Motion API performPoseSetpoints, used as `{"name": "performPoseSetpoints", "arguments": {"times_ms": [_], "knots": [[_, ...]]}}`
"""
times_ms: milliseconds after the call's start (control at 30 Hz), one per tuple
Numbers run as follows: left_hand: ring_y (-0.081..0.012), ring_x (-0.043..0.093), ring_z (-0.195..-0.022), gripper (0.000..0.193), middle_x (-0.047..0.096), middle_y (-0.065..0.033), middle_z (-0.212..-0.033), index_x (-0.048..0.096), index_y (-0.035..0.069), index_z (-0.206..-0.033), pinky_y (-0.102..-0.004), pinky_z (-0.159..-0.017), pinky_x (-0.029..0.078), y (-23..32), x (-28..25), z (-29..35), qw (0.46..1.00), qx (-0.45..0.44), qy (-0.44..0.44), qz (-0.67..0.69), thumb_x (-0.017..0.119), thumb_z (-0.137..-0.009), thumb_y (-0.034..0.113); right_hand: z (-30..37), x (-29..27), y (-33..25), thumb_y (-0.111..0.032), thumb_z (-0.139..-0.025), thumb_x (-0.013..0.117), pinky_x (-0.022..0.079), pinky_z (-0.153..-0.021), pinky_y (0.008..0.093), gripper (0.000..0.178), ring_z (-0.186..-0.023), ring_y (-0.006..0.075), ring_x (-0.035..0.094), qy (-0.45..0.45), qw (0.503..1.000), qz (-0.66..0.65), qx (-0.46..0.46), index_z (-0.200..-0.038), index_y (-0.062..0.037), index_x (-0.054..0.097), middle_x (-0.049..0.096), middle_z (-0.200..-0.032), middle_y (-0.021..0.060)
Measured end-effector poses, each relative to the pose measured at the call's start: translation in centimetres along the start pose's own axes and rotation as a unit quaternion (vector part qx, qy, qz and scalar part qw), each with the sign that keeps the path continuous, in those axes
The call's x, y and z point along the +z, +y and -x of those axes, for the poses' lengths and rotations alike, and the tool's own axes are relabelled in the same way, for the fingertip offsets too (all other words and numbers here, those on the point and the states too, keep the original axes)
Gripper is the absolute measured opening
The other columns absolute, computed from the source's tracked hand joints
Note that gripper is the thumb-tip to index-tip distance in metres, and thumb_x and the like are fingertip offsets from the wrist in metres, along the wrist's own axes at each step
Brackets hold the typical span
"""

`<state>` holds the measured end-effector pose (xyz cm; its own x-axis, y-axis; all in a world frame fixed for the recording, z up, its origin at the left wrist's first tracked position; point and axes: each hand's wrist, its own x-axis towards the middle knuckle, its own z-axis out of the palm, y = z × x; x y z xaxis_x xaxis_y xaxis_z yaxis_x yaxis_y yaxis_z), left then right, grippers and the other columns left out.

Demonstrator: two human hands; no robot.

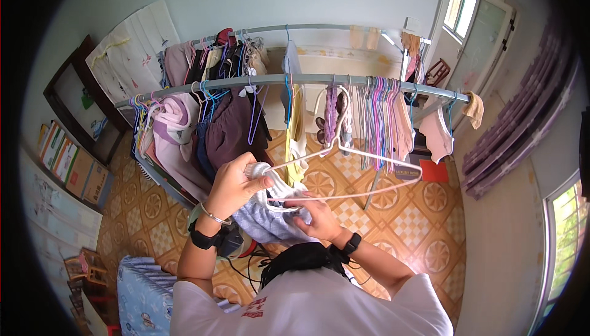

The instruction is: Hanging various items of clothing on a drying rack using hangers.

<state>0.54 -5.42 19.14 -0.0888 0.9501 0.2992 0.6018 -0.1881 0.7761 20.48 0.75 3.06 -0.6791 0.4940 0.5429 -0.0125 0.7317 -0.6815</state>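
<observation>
My left hand [236, 186] is closed on a white ribbed garment [278, 186], thumb pressed over its edge. One arm of a pale pink clothes hanger [386, 159] passes into this garment, while its other arm points right, bare, with the hook up. My right hand [319, 219] grips the garment's lower edge beside the hanger's bottom bar, its fingertips partly hidden by cloth. Light blue-grey checked cloth [270, 224] hangs beneath both hands; whether it is part of the same garment I cannot tell.
In front runs a grey metal clothes rail [362, 79] with dark and pink clothes on the left and several bare hangers [382, 114] on the right. Behind it stands a second rail [319, 27]. Blue patterned cloth [144, 296] lies lower left; black cables [246, 268] trail across the tiled floor.
</observation>
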Motion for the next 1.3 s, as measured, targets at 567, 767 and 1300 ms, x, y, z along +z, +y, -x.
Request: {"name": "performPoseSetpoints", "arguments": {"times_ms": [567, 767, 1300], "knots": [[-0.0351, 0.045, -0.051, 0.045, 0.044, -0.0149, -0.055, 0.043, 0.001, -0.058, -0.0386, -0.046, 0.034, -7.8, -1.3, 4.0, 0.929, 0.068, 0.231, -0.282, 0.070, -0.075, 0.033, 2.3, -12.5, 3.5, -0.010, -0.070, 0.062, 0.030, -0.091, 0.0461, 0.021, -0.089, 0.0174, 0.057, 0.012, 0.932, 0.361, 0.028, -0.090, -0.0134, 0.057, 0.060, -0.088, 0.0002], [-0.0334, 0.047, -0.052, 0.049, 0.045, -0.0137, -0.056, 0.043, 0.001, -0.058, -0.0380, -0.047, 0.036, -8.5, -1.0, 4.4, 0.927, 0.077, 0.218, -0.297, 0.069, -0.075, 0.038, 2.7, -16.4, 3.9, -0.009, -0.065, 0.061, 0.032, -0.086, 0.0414, 0.020, -0.083, 0.0186, 0.056, 0.056, 0.932, 0.358, 0.024, -0.084, -0.0120, 0.056, 0.058, -0.082, 0.0007], [-0.0348, 0.046, -0.053, 0.045, 0.045, -0.0151, -0.058, 0.048, 0.001, -0.063, -0.0366, -0.048, 0.037, -5.6, 3.6, 1.1, 0.970, 0.069, 0.163, -0.166, 0.069, -0.075, 0.039, -4.4, -10.5, -4.3, -0.016, -0.092, 0.053, 0.041, -0.056, 0.0217, 0.017, -0.061, 0.0103, 0.054, 0.012, 0.980, -0.021, 0.197, -0.090, -0.0009, 0.060, 0.057, -0.066, 0.0031]]}}
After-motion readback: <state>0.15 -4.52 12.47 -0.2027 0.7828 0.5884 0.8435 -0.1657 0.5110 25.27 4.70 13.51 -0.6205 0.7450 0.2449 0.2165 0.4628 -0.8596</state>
